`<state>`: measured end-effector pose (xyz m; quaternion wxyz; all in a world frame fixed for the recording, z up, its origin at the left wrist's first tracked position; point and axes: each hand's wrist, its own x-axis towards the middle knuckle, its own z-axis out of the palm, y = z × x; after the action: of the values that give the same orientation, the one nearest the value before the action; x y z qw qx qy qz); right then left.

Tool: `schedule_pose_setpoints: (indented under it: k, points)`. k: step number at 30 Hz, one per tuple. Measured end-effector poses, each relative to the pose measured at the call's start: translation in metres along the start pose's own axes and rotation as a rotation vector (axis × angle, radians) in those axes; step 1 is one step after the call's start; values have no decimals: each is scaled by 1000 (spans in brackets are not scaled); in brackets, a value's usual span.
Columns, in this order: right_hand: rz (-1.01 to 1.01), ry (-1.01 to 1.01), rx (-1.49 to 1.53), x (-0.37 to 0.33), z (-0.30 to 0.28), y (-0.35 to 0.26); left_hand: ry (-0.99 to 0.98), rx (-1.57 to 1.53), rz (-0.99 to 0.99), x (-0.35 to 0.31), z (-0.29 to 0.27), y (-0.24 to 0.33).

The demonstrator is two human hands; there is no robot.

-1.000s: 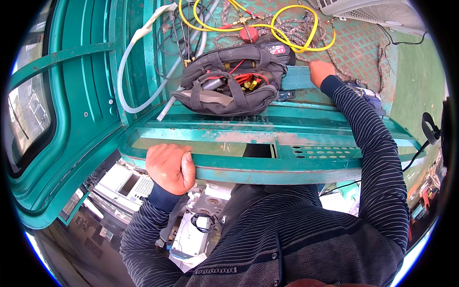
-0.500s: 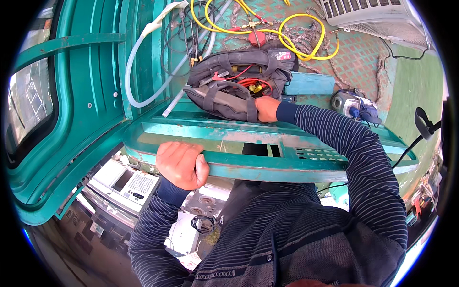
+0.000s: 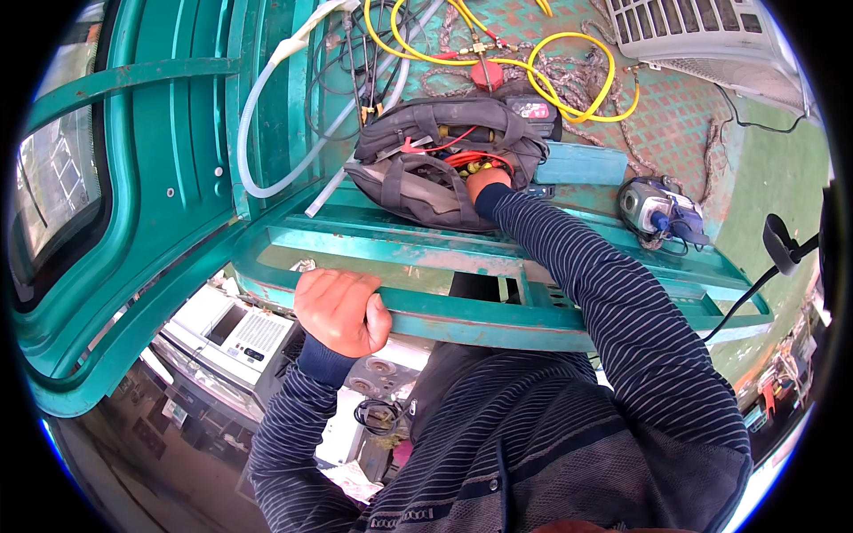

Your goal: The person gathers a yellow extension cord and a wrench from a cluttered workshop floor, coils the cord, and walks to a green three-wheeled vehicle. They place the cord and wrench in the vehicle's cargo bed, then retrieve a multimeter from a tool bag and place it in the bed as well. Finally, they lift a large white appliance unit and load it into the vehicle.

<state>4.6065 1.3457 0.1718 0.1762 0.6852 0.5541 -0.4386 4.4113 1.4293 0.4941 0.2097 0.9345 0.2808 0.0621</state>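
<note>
Head view. The left hand (image 3: 342, 313) is closed around the green painted metal rail (image 3: 480, 318) on the near side. The right hand (image 3: 487, 185) is inside the dark grey fabric tool bag (image 3: 413, 211), at its right end; its fingers are hidden there, so whether they are spread or gripping cannot be told. The bag lies beyond the rail, by the ribbed edge of the rust-patched green metal bed (image 3: 662, 142).

Principal risk, as judged: the tangled red cables (image 3: 468, 159) beside the right hand could snag the fingers or drag other contents out. The bag's grey fabric strap (image 3: 462, 197) could catch the wrist and tip the bag nearward; loose items could then drop through the gaps in the rail's frame.

Secondary risk: a sideways sweep to the right could knock the flat teal rectangular box (image 3: 582, 164) or, further right, the rounded grey-and-blue device (image 3: 662, 211). Beyond the bag, the looped yellow hose (image 3: 613, 80) lies across the braided rope (image 3: 582, 87); a pull on either could shift both.
</note>
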Motion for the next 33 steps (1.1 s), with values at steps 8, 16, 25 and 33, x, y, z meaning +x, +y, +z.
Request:
schedule_pose_setpoints:
  k: [8, 16, 25, 33]
  points:
    - [-261, 55, 349, -61, -50, 7, 16, -4, 21, 2, 0, -2]
    - [-156, -235, 619, -211, -137, 44, 0, -17, 3, 1, -1, -1]
    - [218, 11, 1048, -326, -146, 145, -19, -18, 35, 3, 0, 0]
    - [739, 226, 1898, -266, -89, 194, -73, 7, 28, 2, -2, 1]
